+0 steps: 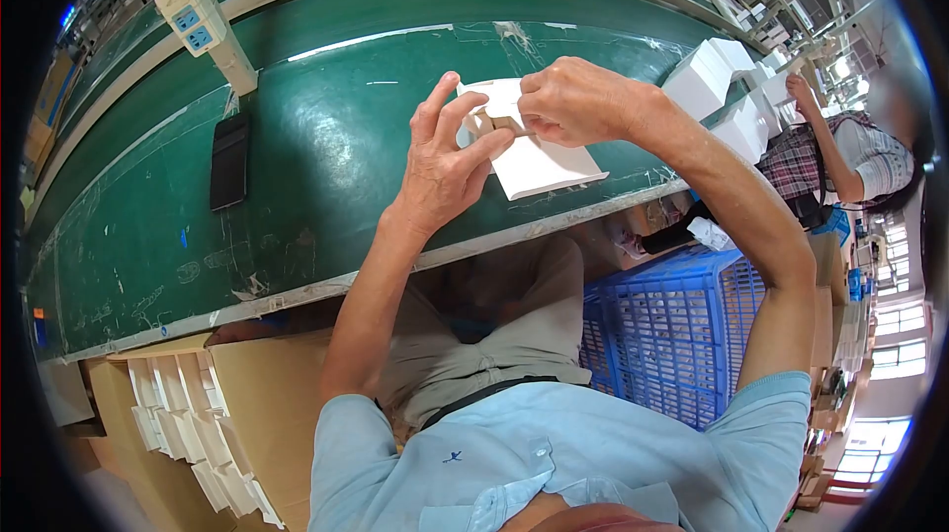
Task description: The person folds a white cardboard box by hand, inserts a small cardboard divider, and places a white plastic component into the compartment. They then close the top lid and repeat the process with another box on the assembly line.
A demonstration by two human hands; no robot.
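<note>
A partly folded white cardboard box [544, 166] rests on the green bench, one flat panel towards me and raised walls at its far end. My left hand [440, 161] holds the left side of these walls between thumb and forefinger, its other fingers raised. My right hand [573, 102] has its fingers bent and pressed together on the right side of the walls. Its fingertips are partly hidden, as is the box's inside. Brownish inner surfaces show between the two hands.
A black phone [229, 162] lies left on the bench, near a socket post [203, 23]. White boxes [707, 82] are piled at right, near another person [840, 151]. Below stand a blue crate [672, 324] and a carton [267, 413] with white box pieces inside.
</note>
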